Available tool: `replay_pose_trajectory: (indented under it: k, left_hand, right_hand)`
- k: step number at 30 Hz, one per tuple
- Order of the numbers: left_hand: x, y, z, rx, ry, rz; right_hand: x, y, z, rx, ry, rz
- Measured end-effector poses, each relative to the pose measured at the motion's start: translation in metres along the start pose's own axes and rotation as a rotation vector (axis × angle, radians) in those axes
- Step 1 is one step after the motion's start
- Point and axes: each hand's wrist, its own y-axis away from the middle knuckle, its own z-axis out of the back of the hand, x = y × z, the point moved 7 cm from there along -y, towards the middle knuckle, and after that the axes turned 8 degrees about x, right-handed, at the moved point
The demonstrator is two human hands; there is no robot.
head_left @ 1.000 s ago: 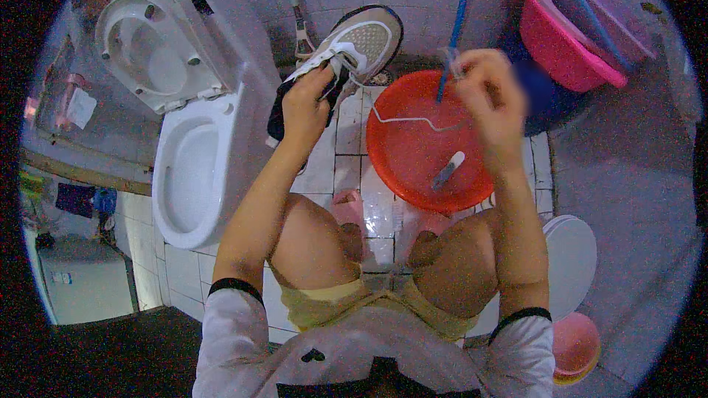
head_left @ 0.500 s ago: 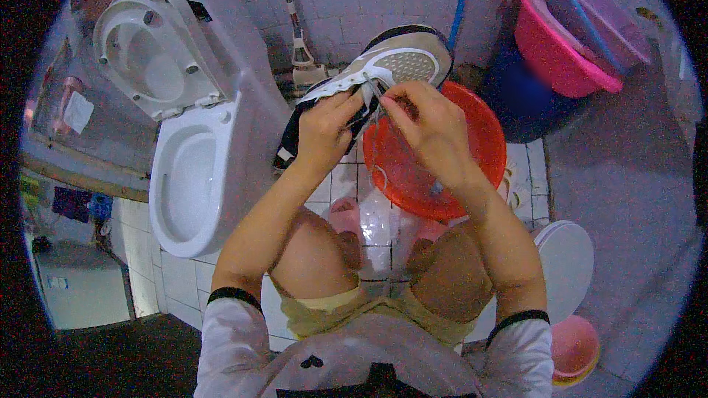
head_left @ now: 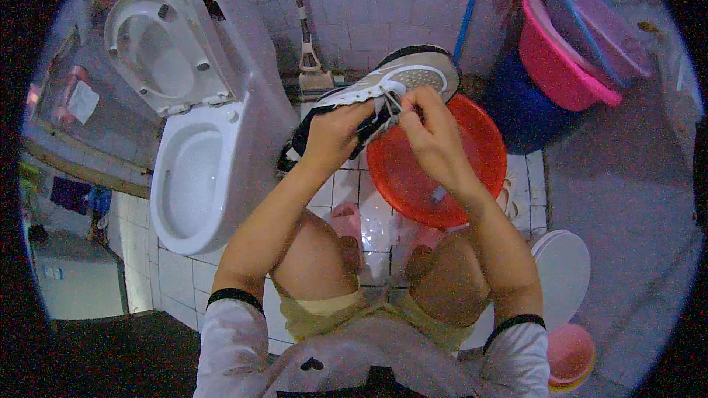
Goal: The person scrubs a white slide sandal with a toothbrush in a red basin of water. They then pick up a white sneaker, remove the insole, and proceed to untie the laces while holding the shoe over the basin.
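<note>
A beige, white and black sneaker (head_left: 417,74) is held up in front of me, its toe pointing to the far right. My left hand (head_left: 335,133) grips it at the ankle opening, with the fingers partly hidden by the shoe. The fingers of my right hand (head_left: 435,133) are pinched on the grey shoelace (head_left: 391,105) at the front of the lacing. Behind and below that hand stands a red basin (head_left: 487,133) on the tiled floor. Something small and pale lies inside the basin.
To the left stands a white toilet (head_left: 166,210) with its lid raised. A brush (head_left: 306,51) leans at the back wall. Pink basins (head_left: 546,59) sit on a dark blue bucket (head_left: 523,103) at the right. A white round lid (head_left: 564,273) and small pink bowl (head_left: 571,354) are nearer.
The sneaker and both hands sit slightly lower and further right in the view, which has itself shifted a little. My right hand still pinches the shoelace.
</note>
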Motion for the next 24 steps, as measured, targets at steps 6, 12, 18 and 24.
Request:
replay_pose_trajectory:
  k: [6,12,18,24]
  left_hand:
    - [0.003,0.006,-0.008,0.086,-0.008,0.082]
    - [0.033,-0.007,-0.015,0.018,0.444,0.279]
    - [0.038,-0.009,-0.028,0.098,0.768,0.566]
    - [0.009,-0.007,-0.042,0.09,2.067,0.731]
  right_hand:
    - [-0.011,0.008,-0.011,0.128,-0.079,-0.17]
    - [-0.026,-0.023,-0.022,0.247,-0.195,-0.153]
    - [-0.013,-0.024,-0.001,0.057,-0.444,-0.056]
    - [-0.003,-0.021,0.012,0.096,-0.504,-0.028]
